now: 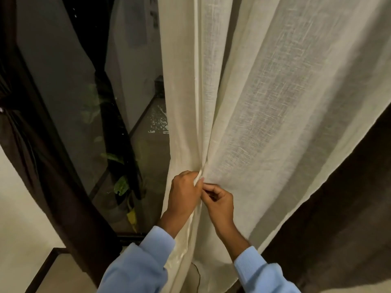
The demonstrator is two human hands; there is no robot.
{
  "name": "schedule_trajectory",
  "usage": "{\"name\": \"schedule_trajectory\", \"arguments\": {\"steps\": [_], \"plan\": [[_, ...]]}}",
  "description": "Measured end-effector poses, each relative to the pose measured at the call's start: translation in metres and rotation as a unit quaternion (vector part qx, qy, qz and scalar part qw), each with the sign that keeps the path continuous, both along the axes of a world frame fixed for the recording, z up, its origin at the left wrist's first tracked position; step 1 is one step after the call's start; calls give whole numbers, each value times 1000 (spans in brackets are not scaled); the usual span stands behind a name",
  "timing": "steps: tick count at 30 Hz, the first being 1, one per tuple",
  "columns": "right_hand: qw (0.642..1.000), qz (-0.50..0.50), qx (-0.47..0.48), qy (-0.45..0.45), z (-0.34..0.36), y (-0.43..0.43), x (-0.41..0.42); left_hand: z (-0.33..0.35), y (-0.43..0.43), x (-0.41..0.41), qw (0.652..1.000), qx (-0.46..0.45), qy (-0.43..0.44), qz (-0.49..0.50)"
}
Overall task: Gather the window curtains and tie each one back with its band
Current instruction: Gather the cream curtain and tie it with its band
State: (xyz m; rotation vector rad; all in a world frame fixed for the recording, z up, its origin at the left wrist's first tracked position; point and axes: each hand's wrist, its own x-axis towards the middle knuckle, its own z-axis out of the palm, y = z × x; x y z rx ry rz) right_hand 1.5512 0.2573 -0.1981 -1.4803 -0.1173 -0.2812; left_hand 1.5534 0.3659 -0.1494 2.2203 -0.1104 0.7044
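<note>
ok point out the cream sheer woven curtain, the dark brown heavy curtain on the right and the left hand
cream sheer woven curtain [264, 102], head view, on its broad middle fold
dark brown heavy curtain [338, 218], head view, on its lower drape at right
left hand [185, 194], head view, on its back

Quick tally, 5 kinds of thing in view.
Curtains: 1 cream sheer curtain + 2 dark brown curtains, L & R. Hands: 2, left hand & right hand. Blue sleeves: 2, L & R. Leafy plant: 1.
</note>
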Motion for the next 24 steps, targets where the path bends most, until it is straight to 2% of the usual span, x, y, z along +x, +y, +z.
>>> {"name": "schedule_trajectory", "arguments": {"steps": [3, 7, 9, 12, 15, 20, 24], "plan": [[999, -43, -4, -6, 0, -17, -1, 0, 4, 8, 1000, 9, -7, 15], [968, -248, 3, -24, -6, -48, -5, 1, 24, 17, 998, 7, -41, 49], [953, -303, -12, 10, -6, -66, -1, 1, 33, 19, 997, 2, -44, 57], [959, -255, -84, 91, -4, -85, 12, 0, 38, 18, 997, -2, -40, 60], [963, -209, -135, 104, -2, -82, 24, -2, 37, 14, 999, -18, -21, 46], [978, -161, -91, 98, -6, -61, 39, -2, 31, 4, 999, -33, -12, 29], [979, -188, -46, 66, -10, -55, 44, -2, 34, -3, 999, -21, -12, 29]]}}
